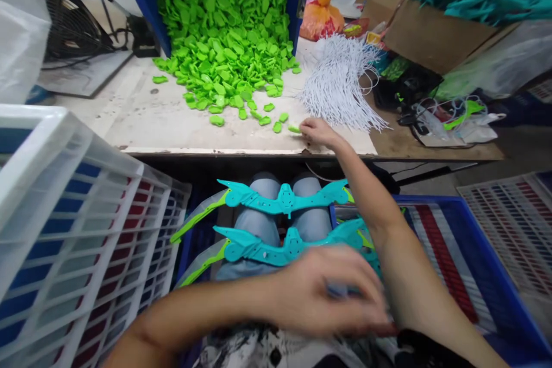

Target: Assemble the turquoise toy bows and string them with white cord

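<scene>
My right hand (318, 131) reaches onto the worktable (172, 121) with its fingers closed down on a small green plastic piece (294, 128) at the near edge of a big green pile (226, 34). My left hand (325, 293) is low over my lap, smeared by motion, just below two teal bow-shaped toy parts (284, 200) lying across my knees. Whether the left hand holds anything is hidden by the blur.
A bundle of white strings (338, 83) lies right of the pile. A white crate (64, 224) stands at my left and a blue crate (474, 264) at my right. A cardboard box (431, 34) of teal parts and a fan (69, 26) stand at the back.
</scene>
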`<state>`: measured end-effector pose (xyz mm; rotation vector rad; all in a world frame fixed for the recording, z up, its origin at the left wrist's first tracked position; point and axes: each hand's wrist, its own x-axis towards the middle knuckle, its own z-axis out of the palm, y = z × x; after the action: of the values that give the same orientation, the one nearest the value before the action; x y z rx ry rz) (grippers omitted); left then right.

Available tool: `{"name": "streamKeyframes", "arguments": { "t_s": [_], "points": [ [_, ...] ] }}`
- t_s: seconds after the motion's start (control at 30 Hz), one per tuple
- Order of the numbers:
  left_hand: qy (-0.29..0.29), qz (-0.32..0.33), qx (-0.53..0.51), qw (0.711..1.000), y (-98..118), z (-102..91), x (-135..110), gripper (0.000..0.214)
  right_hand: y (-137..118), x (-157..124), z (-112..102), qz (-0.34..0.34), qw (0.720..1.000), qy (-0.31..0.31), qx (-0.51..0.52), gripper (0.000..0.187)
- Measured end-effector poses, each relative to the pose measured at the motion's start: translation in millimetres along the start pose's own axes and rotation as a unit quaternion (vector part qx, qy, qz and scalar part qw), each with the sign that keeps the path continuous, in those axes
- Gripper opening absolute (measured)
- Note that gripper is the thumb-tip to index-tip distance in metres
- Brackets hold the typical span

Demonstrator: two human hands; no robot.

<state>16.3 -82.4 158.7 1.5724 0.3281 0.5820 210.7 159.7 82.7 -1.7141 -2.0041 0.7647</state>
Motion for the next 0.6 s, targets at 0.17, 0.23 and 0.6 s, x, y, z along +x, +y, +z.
{"name": "streamKeyframes", "arguments": {
  "t_s": [0.17, 0.23, 0.6],
  "points": [
    [0.299, -0.195, 0.055, 0.933, -85, -72.6, 6, 0.029, 8, 4, -36, 0.054, 0.994, -0.093, -0.018, 0.022],
    [0.336, -0.227, 0.091, 0.910, -109, -89.2, 0, 0.031, 7, 12, -39, 0.062, 0.991, -0.110, -0.054, 0.022],
    [0.225, -0.302, 0.136, 0.916, -159, -110.6, 25, 0.039, 10, 19, -15, -0.026, 0.968, 0.070, -0.240, 0.035]
  ]
}}
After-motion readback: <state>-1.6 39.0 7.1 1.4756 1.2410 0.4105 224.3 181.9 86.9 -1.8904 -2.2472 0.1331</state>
